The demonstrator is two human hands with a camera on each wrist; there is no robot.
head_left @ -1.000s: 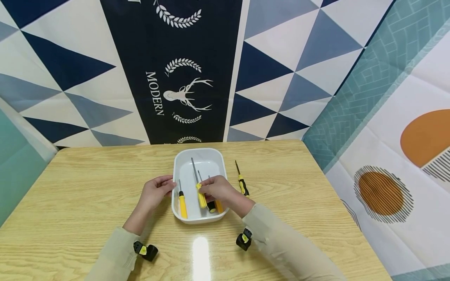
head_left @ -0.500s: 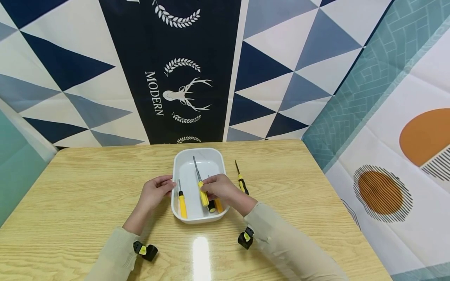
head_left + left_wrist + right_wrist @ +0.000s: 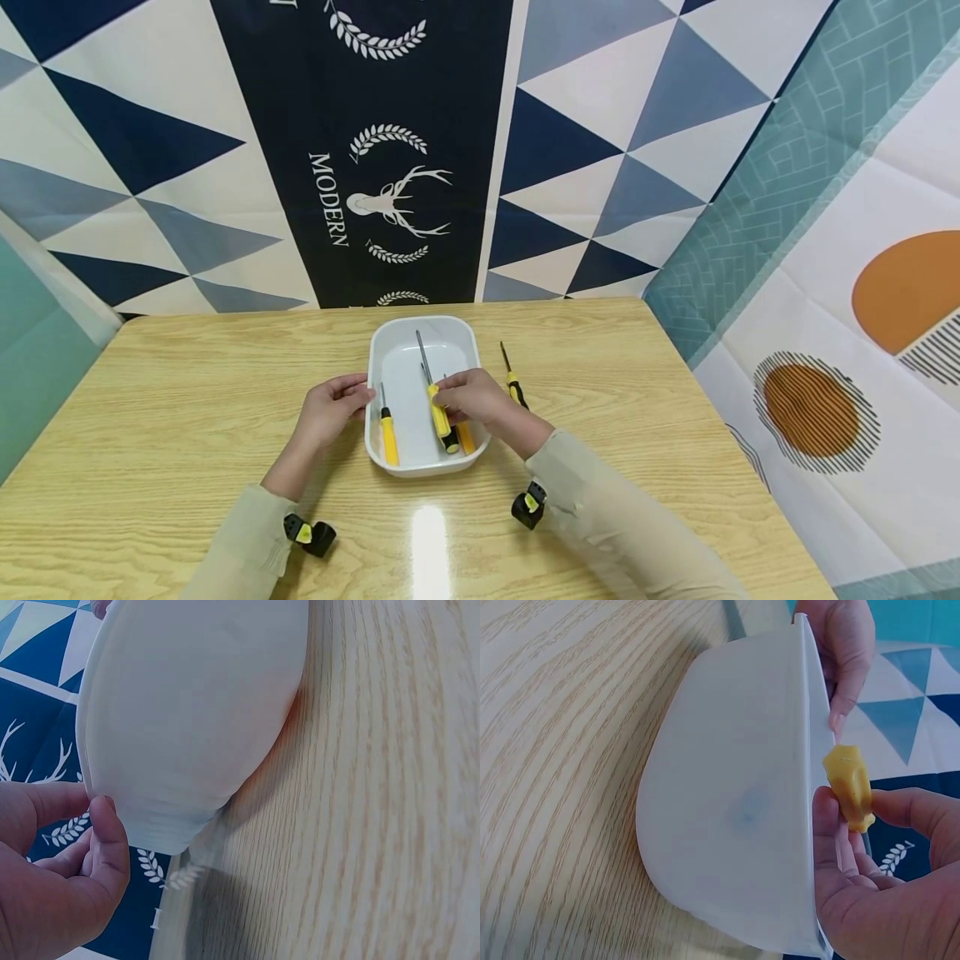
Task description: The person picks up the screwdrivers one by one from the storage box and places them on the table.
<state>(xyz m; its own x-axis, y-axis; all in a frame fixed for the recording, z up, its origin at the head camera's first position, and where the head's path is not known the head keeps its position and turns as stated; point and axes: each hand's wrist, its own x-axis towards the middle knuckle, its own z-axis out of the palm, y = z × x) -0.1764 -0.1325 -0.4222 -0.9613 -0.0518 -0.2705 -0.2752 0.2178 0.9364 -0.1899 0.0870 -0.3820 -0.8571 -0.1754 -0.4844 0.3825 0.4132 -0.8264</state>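
Observation:
A white plastic tub [image 3: 411, 472] stands on the wooden table. My left hand [image 3: 330, 411] pinches its left rim between thumb and fingers, as the left wrist view also shows. Over the tub's right half, my right hand [image 3: 480, 402] holds a yellow-handled screwdriver [image 3: 439, 418] between thumb and fingers, its shaft pointing away from me. In the right wrist view the yellow handle [image 3: 849, 784] sits above the rim. Inside the tub lie a yellow screwdriver with a black collar [image 3: 389, 437] at the left, a black-ended one [image 3: 451, 442] and an orange handle [image 3: 467, 439], partly hidden by my right hand.
Right of the tub, another yellow-and-black screwdriver [image 3: 514, 387] lies on the table [image 3: 615, 400], its lower end hidden by my right forearm. A patterned cloth [image 3: 397, 167] hangs behind the table's back edge.
My right hand has shifted slightly to the right with the yellow screwdriver, which now overlaps the black-ended one more. The left hand and the tub stay where they were.

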